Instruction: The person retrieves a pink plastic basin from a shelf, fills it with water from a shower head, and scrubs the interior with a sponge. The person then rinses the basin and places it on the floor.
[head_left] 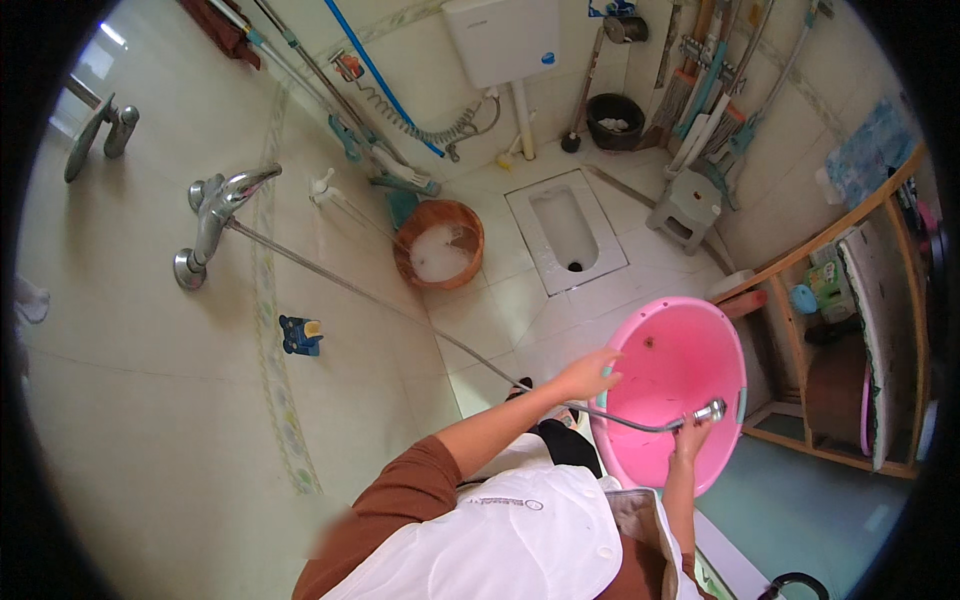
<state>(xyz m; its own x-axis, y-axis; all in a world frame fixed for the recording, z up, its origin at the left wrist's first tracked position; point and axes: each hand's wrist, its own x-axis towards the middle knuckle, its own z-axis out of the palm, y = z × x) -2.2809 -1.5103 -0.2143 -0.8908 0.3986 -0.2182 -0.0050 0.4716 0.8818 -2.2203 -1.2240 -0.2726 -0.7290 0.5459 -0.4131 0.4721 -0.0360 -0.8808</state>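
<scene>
Cream-tiled bathroom (150, 400) (sunlit), squat toilet (566, 230), wooden shelf (830, 330).

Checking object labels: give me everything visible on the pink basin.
The pink basin is a round, smooth tub that looks like plastic, with teal grips on its rim. It is tilted up so its inside faces the camera; a small dark speck shows inside. The left hand grips its left rim. The right hand holds a chrome shower head over its lower inside, the metal hose crossing the rim.
</scene>
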